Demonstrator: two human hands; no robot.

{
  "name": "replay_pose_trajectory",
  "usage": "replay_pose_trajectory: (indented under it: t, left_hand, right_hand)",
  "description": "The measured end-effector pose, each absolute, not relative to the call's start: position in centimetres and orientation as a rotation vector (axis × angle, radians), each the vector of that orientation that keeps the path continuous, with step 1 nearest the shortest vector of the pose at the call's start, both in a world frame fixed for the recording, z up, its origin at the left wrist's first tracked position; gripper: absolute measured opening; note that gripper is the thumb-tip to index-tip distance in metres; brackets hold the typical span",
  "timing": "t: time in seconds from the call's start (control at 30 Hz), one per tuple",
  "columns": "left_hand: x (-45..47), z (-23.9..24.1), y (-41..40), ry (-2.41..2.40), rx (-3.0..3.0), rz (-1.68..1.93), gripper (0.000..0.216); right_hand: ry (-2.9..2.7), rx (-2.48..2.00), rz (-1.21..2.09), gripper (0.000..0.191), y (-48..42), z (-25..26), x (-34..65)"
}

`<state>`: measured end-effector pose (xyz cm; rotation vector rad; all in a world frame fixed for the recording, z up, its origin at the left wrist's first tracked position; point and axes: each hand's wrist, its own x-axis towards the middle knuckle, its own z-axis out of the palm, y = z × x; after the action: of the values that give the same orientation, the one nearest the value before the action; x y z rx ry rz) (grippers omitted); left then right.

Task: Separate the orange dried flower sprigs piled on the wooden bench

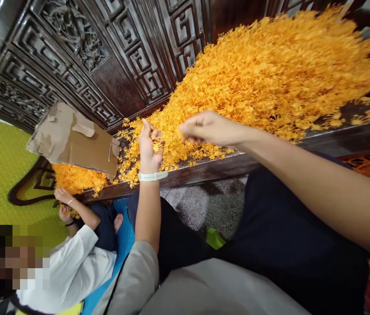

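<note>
My left hand [150, 148], with a pale band at the wrist, is turned palm up, its fingers curled round a few small orange flower-like pieces [157, 146]. To its right, my right hand [209, 127] is closed in a pinch; whatever lies between its fingertips is too small to make out. A gap separates the two hands. Both are over the near edge of a large heap of the same orange pieces [270, 74], which look like thin branched plastic.
The heap lies on a dark wooden bench [270, 151] with a carved back [122, 57]. A torn cardboard piece [80, 140] stands at left, more orange pieces beside it. At lower left a person in a white top [70, 267] handles pieces too. A green object [215, 239] lies on the floor.
</note>
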<state>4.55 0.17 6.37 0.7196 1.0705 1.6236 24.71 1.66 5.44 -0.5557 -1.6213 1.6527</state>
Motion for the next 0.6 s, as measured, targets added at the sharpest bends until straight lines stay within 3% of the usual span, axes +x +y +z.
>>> replay_pose_trajectory:
  t: [0.1,0.2,0.33,0.47,0.6]
  left_hand:
    - [3.7,6.4,0.2,1.1,0.718,1.6,0.05]
    - [2.4,6.3,0.4,1.079,0.677,1.594,0.05]
    - [1.4,6.1,0.5,0.979,0.628,1.525,0.049]
    - [2.3,5.7,0.3,0.986,0.616,1.433,0.05]
    - [3.1,4.6,0.9,1.044,0.655,1.446,0.05]
  right_hand:
    - [-2.098,-0.258,1.871,0.039,0.7,6.8,26.4]
    - [-1.845,-0.203,2.009,0.05,1.0,6.6,26.4]
    - [-1.251,-0.53,1.69,0.049,2.5,4.9,24.6]
    - [-1.56,-0.714,1.376,0.042,2.9,3.4,23.7]
    - [-1.862,-0.548,1.167,0.022,-0.1,5.0,23.4]
